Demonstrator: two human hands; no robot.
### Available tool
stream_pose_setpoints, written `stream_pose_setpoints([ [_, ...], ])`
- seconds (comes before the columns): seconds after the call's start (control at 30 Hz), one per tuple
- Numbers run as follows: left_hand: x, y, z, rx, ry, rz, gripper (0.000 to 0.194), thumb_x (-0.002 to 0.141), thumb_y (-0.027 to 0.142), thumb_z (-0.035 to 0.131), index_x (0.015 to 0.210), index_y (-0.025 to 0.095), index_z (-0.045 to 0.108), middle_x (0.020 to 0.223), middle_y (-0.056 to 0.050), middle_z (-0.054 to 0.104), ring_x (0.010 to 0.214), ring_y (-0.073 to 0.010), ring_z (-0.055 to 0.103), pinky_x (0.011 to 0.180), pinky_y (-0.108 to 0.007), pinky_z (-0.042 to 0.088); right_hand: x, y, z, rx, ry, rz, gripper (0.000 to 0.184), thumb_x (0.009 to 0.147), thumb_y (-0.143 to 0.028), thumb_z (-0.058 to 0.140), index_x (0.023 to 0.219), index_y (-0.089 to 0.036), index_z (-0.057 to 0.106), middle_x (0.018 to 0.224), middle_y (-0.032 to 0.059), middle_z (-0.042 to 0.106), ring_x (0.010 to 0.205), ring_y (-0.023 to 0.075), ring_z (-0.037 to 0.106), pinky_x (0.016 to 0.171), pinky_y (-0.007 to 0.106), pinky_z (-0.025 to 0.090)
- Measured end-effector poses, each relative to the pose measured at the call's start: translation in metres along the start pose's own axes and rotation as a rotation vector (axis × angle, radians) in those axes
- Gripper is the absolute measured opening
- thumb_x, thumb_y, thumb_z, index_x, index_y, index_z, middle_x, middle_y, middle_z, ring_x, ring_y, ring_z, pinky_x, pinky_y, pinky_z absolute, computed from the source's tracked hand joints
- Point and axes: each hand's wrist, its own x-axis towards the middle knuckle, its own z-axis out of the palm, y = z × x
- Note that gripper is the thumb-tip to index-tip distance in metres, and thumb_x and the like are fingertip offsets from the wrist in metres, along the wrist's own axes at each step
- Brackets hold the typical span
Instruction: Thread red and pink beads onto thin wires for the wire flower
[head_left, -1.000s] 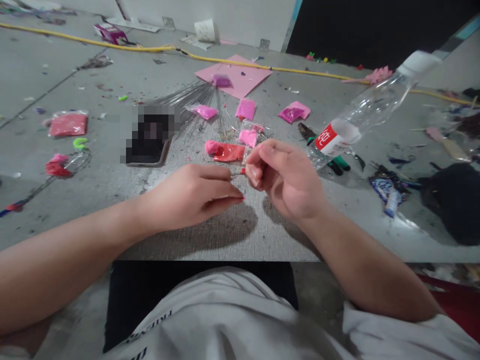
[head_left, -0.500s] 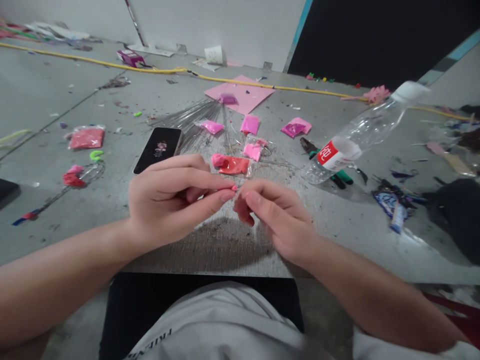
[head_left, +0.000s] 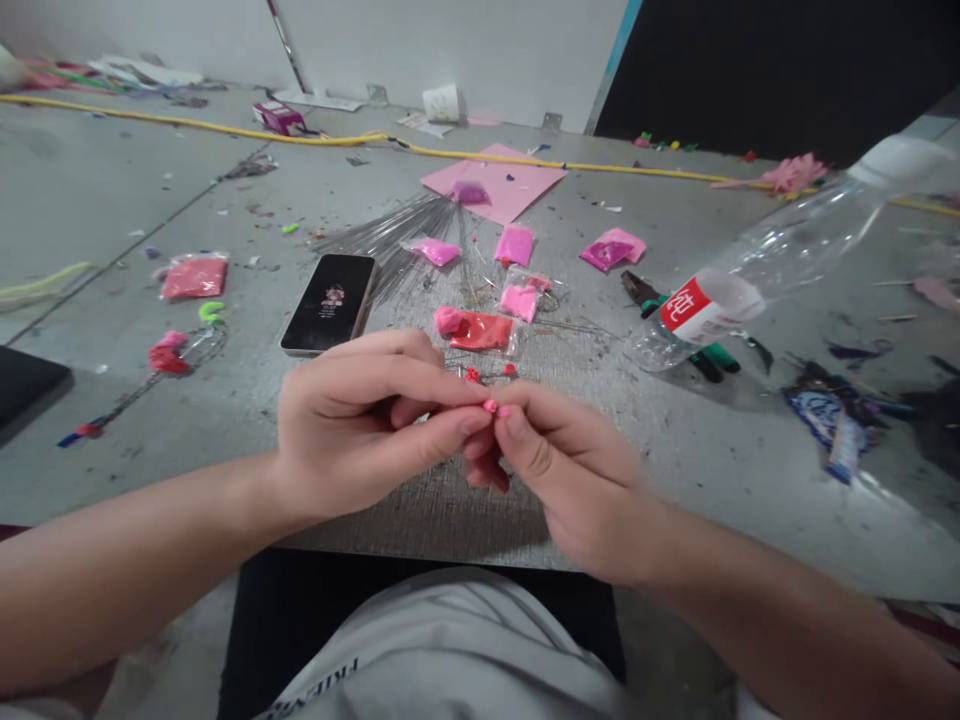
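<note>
Thumb and forefinger of my left hand (head_left: 375, 415) pinch a small lump of pink modelling clay (head_left: 490, 406). Against it, my right hand (head_left: 570, 460) presses thumb and finger together, with a bit of pink clay (head_left: 503, 411) showing at the thumb tip. The two hands meet just above the table's near part. Behind the fingers lie small red clay pieces (head_left: 472, 374), partly hidden. Farther back is a clear packet of red clay (head_left: 480, 331) with a pink clay ball (head_left: 448, 320) at its left end.
A phone (head_left: 330, 303) lies left of centre beside a fan of thin wires (head_left: 390, 228). Several pink clay packets (head_left: 514, 244) are spread behind. At right, a plastic bottle (head_left: 705, 300) leans over green-handled pliers (head_left: 705, 358). A yellow cable (head_left: 315, 137) crosses the back.
My right fingers have come to my left fingertips and now pinch at the pink clay. The view has shifted, showing the table things slightly farther right, and red pieces appear behind the hands.
</note>
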Motion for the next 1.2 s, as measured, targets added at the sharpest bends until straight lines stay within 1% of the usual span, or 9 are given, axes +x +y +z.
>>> stream_pose_setpoints([
  [0.07, 0.0008, 0.0003, 0.0000, 0.003, -0.009, -0.037, 0.021, 0.084, 0.013, 0.079, 0.097, 0.029, 0.083, 0.058, 0.005, 0.045, 0.053, -0.0089, 0.051, 0.049, -0.026, 0.042, 0.0013, -0.0011, -0.0003, 0.019, -0.002, 0.004, 0.024, 0.106, -0.041, 0.057, 0.093, -0.023, 0.067, 0.084, 0.0007, 0.064, 0.078, 0.0125, 0.061, 0.071, 0.027, 0.052],
  [0.2, 0.0013, 0.0004, -0.0010, 0.023, -0.020, -0.037, 0.024, 0.082, 0.012, 0.080, 0.097, 0.030, 0.083, 0.058, 0.005, 0.045, 0.053, -0.0093, 0.050, 0.049, -0.027, 0.042, 0.0027, -0.0021, 0.0005, 0.075, -0.001, 0.034, 0.023, 0.104, -0.042, 0.060, 0.093, -0.023, 0.066, 0.084, 0.0004, 0.064, 0.077, 0.0118, 0.061, 0.070, 0.026, 0.053],
  [0.33, 0.0012, 0.0003, -0.0026, 0.045, -0.024, -0.026, 0.026, 0.081, 0.012, 0.081, 0.098, 0.032, 0.083, 0.058, 0.005, 0.046, 0.052, -0.0094, 0.049, 0.048, -0.027, 0.042, 0.0039, -0.0023, 0.0018, 0.114, 0.012, 0.059, 0.027, 0.102, -0.045, 0.062, 0.089, -0.023, 0.065, 0.082, 0.0004, 0.064, 0.073, 0.0117, 0.060, 0.066, 0.026, 0.052],
  [0.47, 0.0009, -0.0001, -0.0041, 0.047, -0.050, -0.014, 0.031, 0.079, 0.007, 0.080, 0.102, 0.028, 0.083, 0.059, 0.005, 0.044, 0.052, -0.0088, 0.048, 0.048, -0.026, 0.042, 0.0051, -0.0021, 0.0012, 0.133, -0.003, 0.056, 0.025, 0.103, -0.043, 0.062, 0.089, -0.022, 0.066, 0.082, 0.0001, 0.064, 0.073, 0.0102, 0.060, 0.067, 0.025, 0.052],
  [0.53, 0.0011, -0.0008, -0.0049, 0.050, -0.055, 0.015, 0.032, 0.078, 0.004, 0.080, 0.102, 0.025, 0.083, 0.060, 0.005, 0.045, 0.052, -0.0082, 0.047, 0.048, -0.025, 0.041, 0.0053, -0.0023, 0.0010, 0.138, -0.010, 0.052, 0.025, 0.103, -0.041, 0.062, 0.090, -0.021, 0.066, 0.082, -0.0002, 0.063, 0.073, 0.0094, 0.060, 0.068, 0.024, 0.051],
  [0.67, 0.0020, -0.0019, -0.0065, 0.078, -0.057, 0.072, 0.031, 0.074, 0.002, 0.084, 0.099, 0.021, 0.083, 0.059, 0.006, 0.046, 0.050, -0.0070, 0.047, 0.046, -0.023, 0.040, 0.0056, -0.0035, 0.0019, 0.138, -0.007, 0.045, 0.027, 0.105, -0.039, 0.059, 0.089, -0.019, 0.065, 0.081, -0.0005, 0.062, 0.073, 0.0085, 0.059, 0.068, 0.023, 0.051],
  [1.0, 0.0045, 0.0020, -0.0067, 0.117, -0.081, 0.059, 0.021, 0.076, 0.005, 0.083, 0.092, 0.020, 0.079, 0.058, 0.006, 0.047, 0.048, -0.0076, 0.046, 0.046, -0.024, 0.040, 0.0051, -0.0026, 0.0014, 0.162, -0.005, 0.070, 0.028, 0.105, -0.040, 0.060, 0.089, -0.018, 0.066, 0.082, 0.0000, 0.062, 0.073, 0.0076, 0.059, 0.067, 0.021, 0.049],
  [1.2, 0.0057, 0.0034, -0.0075, 0.123, -0.099, 0.085, 0.021, 0.076, 0.002, 0.081, 0.091, 0.016, 0.077, 0.060, 0.004, 0.052, 0.050, -0.0077, 0.046, 0.046, -0.024, 0.039, 0.0056, -0.0043, 0.0004, 0.148, -0.018, 0.059, 0.027, 0.106, -0.038, 0.059, 0.089, -0.018, 0.065, 0.081, -0.0002, 0.061, 0.074, 0.0075, 0.058, 0.069, 0.021, 0.050],
])
